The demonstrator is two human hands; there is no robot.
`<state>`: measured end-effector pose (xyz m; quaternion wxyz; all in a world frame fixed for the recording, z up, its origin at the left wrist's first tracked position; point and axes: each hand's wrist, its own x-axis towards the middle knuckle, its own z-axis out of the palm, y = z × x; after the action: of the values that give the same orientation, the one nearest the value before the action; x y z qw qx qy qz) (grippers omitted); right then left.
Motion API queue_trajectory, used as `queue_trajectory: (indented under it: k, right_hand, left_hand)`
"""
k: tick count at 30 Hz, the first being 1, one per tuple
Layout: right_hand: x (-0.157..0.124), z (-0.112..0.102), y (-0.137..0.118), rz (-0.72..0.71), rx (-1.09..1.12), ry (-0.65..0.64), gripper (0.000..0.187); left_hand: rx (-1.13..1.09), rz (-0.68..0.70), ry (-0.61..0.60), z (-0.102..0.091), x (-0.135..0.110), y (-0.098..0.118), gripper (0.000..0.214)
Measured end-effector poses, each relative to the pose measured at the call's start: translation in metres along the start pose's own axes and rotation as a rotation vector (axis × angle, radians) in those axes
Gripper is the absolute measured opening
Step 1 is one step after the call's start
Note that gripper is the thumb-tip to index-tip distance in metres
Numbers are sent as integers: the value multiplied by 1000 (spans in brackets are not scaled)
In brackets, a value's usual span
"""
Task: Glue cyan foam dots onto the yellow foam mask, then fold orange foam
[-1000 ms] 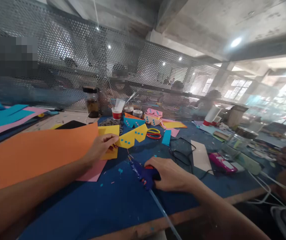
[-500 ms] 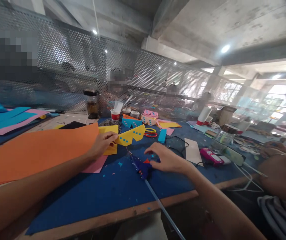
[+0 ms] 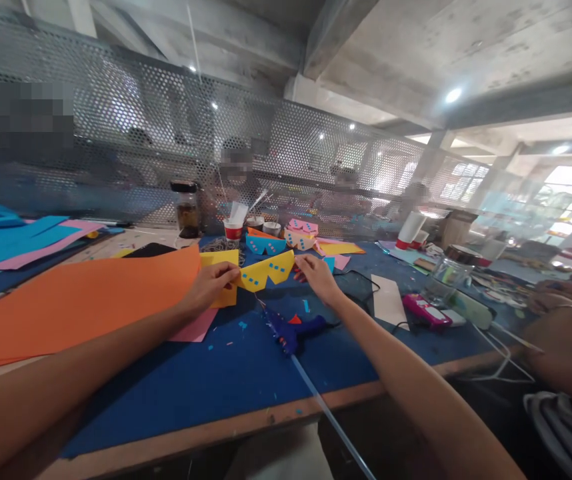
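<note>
A yellow paper mask (image 3: 267, 272) with small blue squares stuck on it is held up above the blue table covering. My left hand (image 3: 213, 283) pinches its left end. At its right end my right hand (image 3: 317, 277) has its fingers closed on the edge. Below the mask a blue glue gun (image 3: 293, 331) with a red trigger lies on its side, a long clear glue stick (image 3: 323, 407) running out of its back toward me. Behind the mask stand a blue mask (image 3: 265, 245) and a pink mask (image 3: 302, 227).
Orange sheets (image 3: 91, 300) cover the left side, with yellow paper (image 3: 220, 258) beside them. A dark-lidded jar (image 3: 186, 210) and a red-and-white cup (image 3: 233, 229) stand behind. To the right are a white card (image 3: 389, 301), a magenta device (image 3: 426, 311), a glass jar (image 3: 451, 273) and another person's arm (image 3: 566, 333).
My right hand has left the glue gun area, moved up and taken hold of the mask's right end. The glue gun now lies free, and the left hand keeps its grip.
</note>
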<state>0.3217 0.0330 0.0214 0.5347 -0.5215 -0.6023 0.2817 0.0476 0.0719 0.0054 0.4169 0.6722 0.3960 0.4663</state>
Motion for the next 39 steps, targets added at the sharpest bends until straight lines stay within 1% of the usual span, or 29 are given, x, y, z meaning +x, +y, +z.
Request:
queue_trajectory:
  k: [5,10,15,20,22,26,29,35,39]
  right_hand:
    - [-8,4,0,45,115,3,27]
    - [-11,7,0,83,187,31,30]
    - [-12,6,2,108,254,64,30]
    - [-10,3,4,117,312,86,30]
    - [-11,2,4,115,332,86,30]
    - [-13,1,3,113,367,68,30]
    - [-15,1,2,121,381,46,29]
    - [-15,1,2,128,382,18,28]
    - [-15,2,4,115,361,0,27]
  left_hand:
    - [17,2,3,0,-2,2,42]
    - [28,7,24,0,-1,3,42]
    - [19,28,42,-2,2,-1,49]
    - [82,66,150,-6,1,-3,55]
    - [93,74,170,-7,1,-2,56]
    - [72,65,143,-5,0,0,59]
    - [38,53,114,-4,-1,2,64]
    - [-40,18,95,-2,-2,4,75]
    - [-60,-18,78,-2,-2,5,67]
